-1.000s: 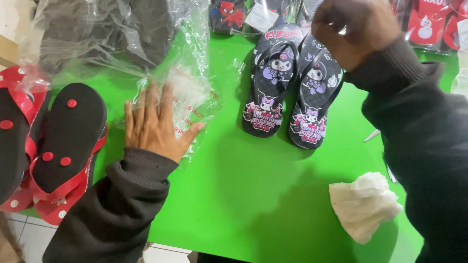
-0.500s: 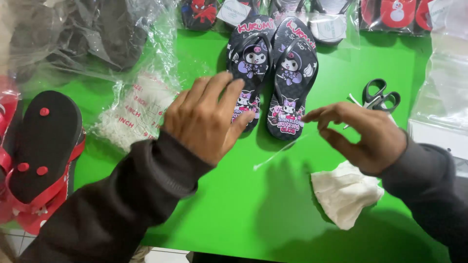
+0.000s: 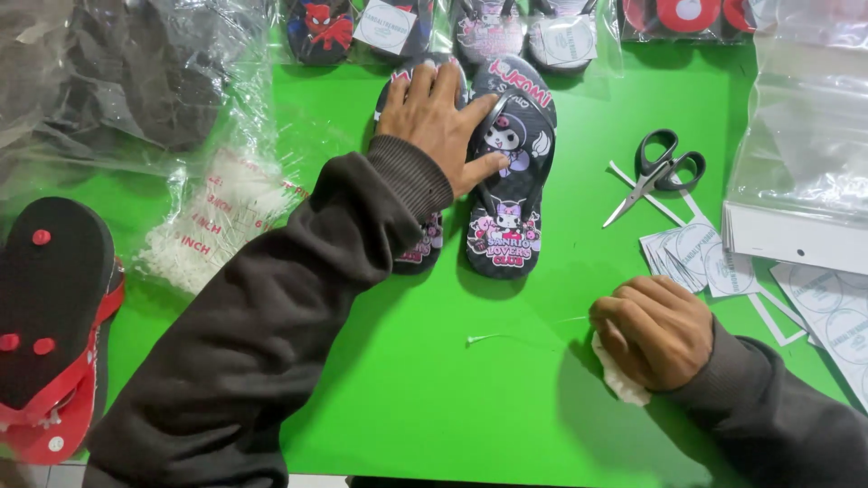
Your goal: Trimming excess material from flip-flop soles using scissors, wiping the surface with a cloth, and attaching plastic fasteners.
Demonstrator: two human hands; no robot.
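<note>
A bright green table top is seen filling almost the whole view, evenly lit, with soft shadows cast on it. At the lower left corner a strip of pale tiled floor is glimpsed.

A single head-worn camera looks steeply down, from close range, onto the bright green bench; both dark sleeves enter from the lower edge of the frame.

Black-handled scissors are lying on the green table near paper tags; a red-strapped sandal is sitting upside down at the table's left edge.
</note>
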